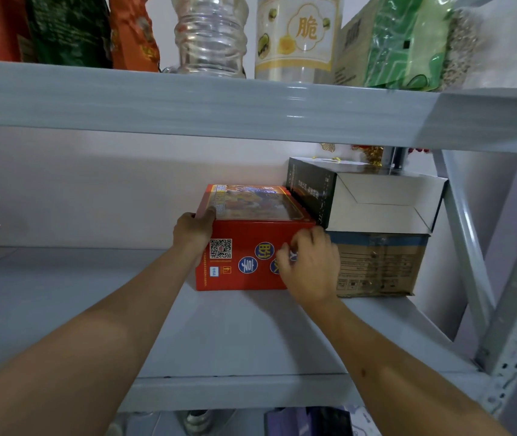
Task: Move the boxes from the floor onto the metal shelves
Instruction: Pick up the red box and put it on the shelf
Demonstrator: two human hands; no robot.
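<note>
On grey metal shelf (pixel 250 335) | red box (pixel 244 262) beside brown carton (pixel 379 265) | left grip (pixel 192 231), right grip (pixel 310 265) clasping red box

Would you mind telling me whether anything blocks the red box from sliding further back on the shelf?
Nothing visible does: the red box sits on the shelf, beside the cardboard box; both hands, left hand and right hand, are on it.
</note>
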